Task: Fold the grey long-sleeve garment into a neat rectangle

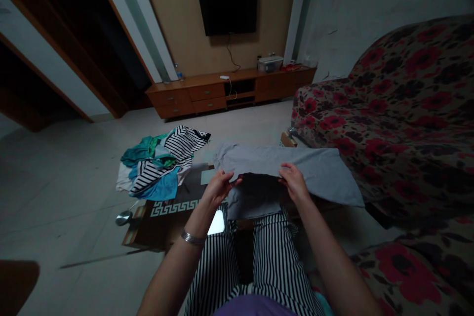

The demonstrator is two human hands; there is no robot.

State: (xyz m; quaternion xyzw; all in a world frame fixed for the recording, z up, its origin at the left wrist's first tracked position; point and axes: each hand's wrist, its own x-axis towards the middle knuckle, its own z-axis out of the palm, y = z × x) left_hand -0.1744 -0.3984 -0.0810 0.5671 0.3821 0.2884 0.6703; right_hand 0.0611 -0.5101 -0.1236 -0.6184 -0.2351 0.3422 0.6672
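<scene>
Thumbs and fingers pressed together on the cloth, the left hand (pixel 218 188) and right hand (pixel 294 183) pinch the near edge of a grey shirt (pixel 322 173), spread well apart, with a dark fold of shadow opening between them. The shirt lies in a long, flattened band across the person's lap, above striped trousers (pixel 277 256), its right end reaching toward a floral sofa (pixel 403 108). It looks light, soft and limp, likely to slump wherever left unsupported, so a wide hold along the long edge appears the surest place to take it. A metal bangle (pixel 192 238) circles the left wrist. Just beyond the left hand, a low table (pixel 174 207) with a patterned border sits near a loose heap of clothes (pixel 159 168) on the tiled floor (pixel 66 207), topped by a black-and-white striped top (pixel 181 142) among teal and blue pieces. A bright patch by the left knee is too unclear to identify. Across the room, a wooden TV cabinet (pixel 229 91) stands beneath a wall-mounted television (pixel 226 9), with a plastic box (pixel 269 63) and a water bottle (pixel 179 72) at either end of its top.
</scene>
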